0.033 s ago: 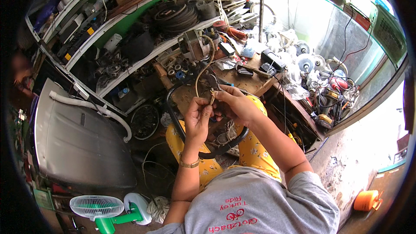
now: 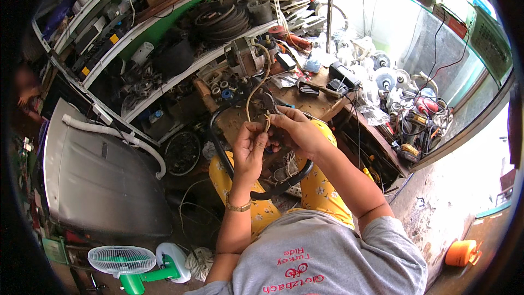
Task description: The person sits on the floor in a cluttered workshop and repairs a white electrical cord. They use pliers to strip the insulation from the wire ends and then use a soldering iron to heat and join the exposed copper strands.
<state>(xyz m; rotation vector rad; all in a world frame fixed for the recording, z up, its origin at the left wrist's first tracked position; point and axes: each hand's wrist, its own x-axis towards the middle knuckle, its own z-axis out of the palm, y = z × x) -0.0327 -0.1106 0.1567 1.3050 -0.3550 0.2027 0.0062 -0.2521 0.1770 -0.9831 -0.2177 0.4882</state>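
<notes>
My left hand (image 2: 250, 146) is closed, pinching a thin beige cord (image 2: 249, 104) between thumb and forefinger. The cord arcs up from my fingers toward a metal motor-like unit (image 2: 246, 61) on the bench. My right hand (image 2: 297, 131) is closed too, its fingertips meeting the left ones at the frayed-looking cord end (image 2: 267, 123). A dark metal tool-like shape (image 2: 268, 101) shows just beyond the right fingers; whether they grip it I cannot tell. Both hands are above a black tubular frame (image 2: 281, 187) that loops across my knees.
A cluttered wooden bench (image 2: 232, 125) lies ahead. Shelves (image 2: 180, 71) packed with parts rise at the left, above a large grey panel (image 2: 103, 169). A green-white fan (image 2: 123, 262) stands at lower left. Tangled motors and cables (image 2: 417, 117) heap at right, near an orange container (image 2: 463, 252).
</notes>
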